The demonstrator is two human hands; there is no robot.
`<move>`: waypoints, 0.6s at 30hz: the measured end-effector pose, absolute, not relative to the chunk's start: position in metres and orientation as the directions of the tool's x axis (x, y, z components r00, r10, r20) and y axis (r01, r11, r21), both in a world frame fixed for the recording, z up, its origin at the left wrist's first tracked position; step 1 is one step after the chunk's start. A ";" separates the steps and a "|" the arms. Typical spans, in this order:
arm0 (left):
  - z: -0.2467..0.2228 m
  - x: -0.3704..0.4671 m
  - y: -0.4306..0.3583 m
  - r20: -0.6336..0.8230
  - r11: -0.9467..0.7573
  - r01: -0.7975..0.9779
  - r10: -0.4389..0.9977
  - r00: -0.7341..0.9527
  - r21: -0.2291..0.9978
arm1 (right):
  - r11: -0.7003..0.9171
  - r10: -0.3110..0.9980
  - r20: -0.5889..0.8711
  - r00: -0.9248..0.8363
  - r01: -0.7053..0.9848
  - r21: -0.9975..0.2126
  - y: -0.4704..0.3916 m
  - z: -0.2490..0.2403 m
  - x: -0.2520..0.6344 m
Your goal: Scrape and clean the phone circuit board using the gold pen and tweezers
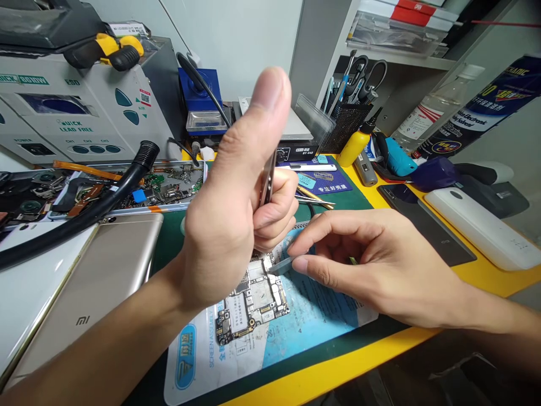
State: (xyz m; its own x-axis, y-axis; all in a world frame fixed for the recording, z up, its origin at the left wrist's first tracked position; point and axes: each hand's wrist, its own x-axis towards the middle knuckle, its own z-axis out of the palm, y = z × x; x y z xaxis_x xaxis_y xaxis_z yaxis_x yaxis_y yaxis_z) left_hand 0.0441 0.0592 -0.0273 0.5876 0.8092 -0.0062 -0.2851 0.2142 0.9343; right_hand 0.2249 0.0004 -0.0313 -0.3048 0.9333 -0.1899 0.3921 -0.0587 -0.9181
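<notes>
My left hand is closed above the phone circuit board, its thumb raised toward the camera. The curled fingers grip a slim shiny metal tool, which is mostly hidden. My right hand pinches a thin grey blade between thumb and fingertips. That blade's tip reaches the board's upper right part; whether it touches cannot be told. Underneath, the board lies on a blue and white printed sheet. The left hand covers the board's upper left part.
Two phones lie at left, one a gold phone. A black hose crosses a tray of loose boards. The soldering station stands behind. At right are a yellow bottle, a dark phone and a white device.
</notes>
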 end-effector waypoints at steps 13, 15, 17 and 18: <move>-0.025 0.047 0.057 -0.001 0.222 -0.309 0.813 0.583 0.925 | -0.034 0.935 -0.173 -0.309 0.408 -0.912 0.000 -0.030 0.223; -0.026 0.046 0.056 -0.004 0.226 -0.310 0.815 0.579 0.923 | -0.036 0.934 -0.176 -0.311 0.407 -0.913 0.000 -0.030 0.224; -0.026 0.046 0.055 -0.013 0.227 -0.312 0.827 0.563 0.923 | -0.043 0.933 -0.184 -0.310 0.410 -0.911 0.001 -0.029 0.224; -0.026 0.045 0.055 -0.013 0.225 -0.314 0.830 0.557 0.923 | -0.043 0.933 -0.184 -0.309 0.411 -0.910 0.001 -0.029 0.224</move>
